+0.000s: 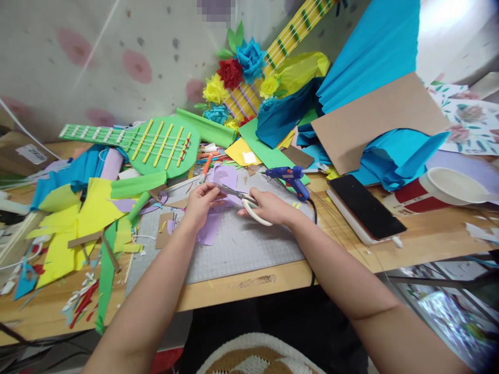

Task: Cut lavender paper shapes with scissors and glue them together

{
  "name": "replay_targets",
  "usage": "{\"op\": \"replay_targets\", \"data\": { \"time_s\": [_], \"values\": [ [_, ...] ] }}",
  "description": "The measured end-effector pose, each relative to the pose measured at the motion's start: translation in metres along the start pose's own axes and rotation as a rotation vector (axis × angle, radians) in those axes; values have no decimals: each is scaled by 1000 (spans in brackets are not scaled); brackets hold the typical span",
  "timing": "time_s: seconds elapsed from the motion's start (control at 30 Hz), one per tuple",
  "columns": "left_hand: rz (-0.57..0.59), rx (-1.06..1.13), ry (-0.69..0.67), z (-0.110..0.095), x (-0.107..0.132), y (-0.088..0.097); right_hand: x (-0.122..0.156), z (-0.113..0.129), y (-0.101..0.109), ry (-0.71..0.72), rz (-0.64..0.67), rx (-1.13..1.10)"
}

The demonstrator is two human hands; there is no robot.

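Note:
White-handled scissors (255,213) are in my right hand (268,206), fingers wrapped round the grips and blades pointing left. The blades reach the fingertips of my left hand (200,205), which pinches a piece of purple paper, mostly hidden by the fingers. More purple paper (208,234) lies beneath both hands on the grey cutting mat (241,259). Just right of the scissors rests a blue glue gun (286,177), its nozzle to the left. An orange-handled tool (207,165) lies beyond my left hand.
A green paper guitar (167,145) lies at the back left; a yellow flowered one (249,98) leans on the wall. Yellow paper scraps (93,208) cover the left side. A phone (366,205), paper cup (424,192), brown cardboard (382,114) and blue crepe paper (374,57) occupy the right.

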State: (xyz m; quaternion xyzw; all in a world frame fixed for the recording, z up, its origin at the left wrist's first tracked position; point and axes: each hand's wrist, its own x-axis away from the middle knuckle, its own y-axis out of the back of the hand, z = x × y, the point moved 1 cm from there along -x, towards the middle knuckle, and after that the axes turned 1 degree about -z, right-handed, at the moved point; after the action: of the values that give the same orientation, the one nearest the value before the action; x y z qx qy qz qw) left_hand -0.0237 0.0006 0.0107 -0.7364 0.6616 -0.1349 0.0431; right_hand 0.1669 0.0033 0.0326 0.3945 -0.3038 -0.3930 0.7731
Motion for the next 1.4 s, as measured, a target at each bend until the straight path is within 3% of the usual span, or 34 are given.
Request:
{"op": "replay_targets", "data": {
  "time_s": [0.23, 0.63, 1.4],
  "values": [
    [-139, 110, -31, 4, 12, -20, 2, 4, -2, -16, -10, -10],
    [-284, 293, 80, 4, 18, -28, 0, 11, -10, -28, -35, -26],
    [-236, 279, 84, 7, 16, -25, -1, 7, -6, -14, -19, -56]
  ]
}}
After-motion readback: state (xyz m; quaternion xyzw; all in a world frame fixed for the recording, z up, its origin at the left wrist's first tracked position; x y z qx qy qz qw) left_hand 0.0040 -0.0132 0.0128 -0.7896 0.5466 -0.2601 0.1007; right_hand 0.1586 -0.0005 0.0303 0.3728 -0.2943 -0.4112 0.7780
